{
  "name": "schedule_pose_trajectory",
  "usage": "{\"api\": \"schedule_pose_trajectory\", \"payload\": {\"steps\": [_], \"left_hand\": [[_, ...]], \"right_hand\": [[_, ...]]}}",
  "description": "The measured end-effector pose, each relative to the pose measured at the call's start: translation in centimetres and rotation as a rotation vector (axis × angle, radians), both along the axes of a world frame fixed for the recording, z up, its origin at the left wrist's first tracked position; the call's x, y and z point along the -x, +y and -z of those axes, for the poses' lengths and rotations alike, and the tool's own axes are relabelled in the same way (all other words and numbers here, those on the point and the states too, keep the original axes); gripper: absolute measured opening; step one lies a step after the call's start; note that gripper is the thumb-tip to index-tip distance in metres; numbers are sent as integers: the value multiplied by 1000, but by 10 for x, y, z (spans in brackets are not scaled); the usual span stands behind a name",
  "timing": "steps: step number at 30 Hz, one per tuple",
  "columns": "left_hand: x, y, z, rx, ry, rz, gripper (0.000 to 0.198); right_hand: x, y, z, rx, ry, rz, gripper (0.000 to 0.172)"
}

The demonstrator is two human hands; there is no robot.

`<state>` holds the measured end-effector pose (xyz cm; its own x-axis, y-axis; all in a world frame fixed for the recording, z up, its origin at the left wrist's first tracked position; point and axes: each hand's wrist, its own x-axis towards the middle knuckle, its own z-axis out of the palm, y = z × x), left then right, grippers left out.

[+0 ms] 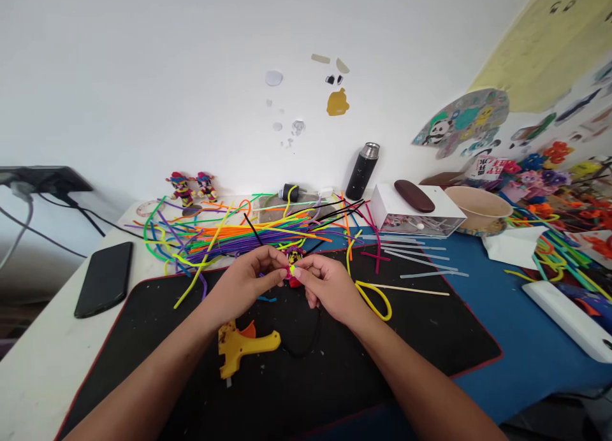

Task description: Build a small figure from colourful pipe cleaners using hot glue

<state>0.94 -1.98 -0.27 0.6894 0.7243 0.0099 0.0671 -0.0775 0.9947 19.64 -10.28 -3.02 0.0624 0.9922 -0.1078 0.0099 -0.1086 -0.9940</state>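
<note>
My left hand (pixel 255 278) and my right hand (pixel 329 285) meet above the black mat (pixel 306 377), thumbs and fingers pinched together. Between the fingertips is a small pipe-cleaner figure (pixel 296 257) in red, yellow and black, with a bright yellow bit at the pinch. Fingers cover much of it, so its lower part is hard to make out. Below my left wrist lies a yellow glue gun (pixel 251 345) with an orange trigger. A looped yellow pipe cleaner (pixel 389 307) rests by my right wrist.
Behind my hands spreads a heap of coloured pipe cleaners (pixel 229 237). Two finished figures (pixel 180 189) stand at the wall. A phone (pixel 104 278) lies left; a black flask (pixel 362 172), white drawer box (pixel 389 202), bowl (pixel 478 202) and glue sticks (pixel 421 259) are to the right.
</note>
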Motion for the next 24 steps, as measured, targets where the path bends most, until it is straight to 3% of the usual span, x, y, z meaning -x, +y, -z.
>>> {"api": "schedule_pose_trajectory", "payload": {"steps": [13, 24], "left_hand": [[-4, 0, 3, 125, -32, -52, 31], [-2, -8, -4, -215, 56, -141, 12]], "right_hand": [[4, 2, 5, 8, 99, 22, 39], [4, 2, 0, -18, 121, -36, 49]]}}
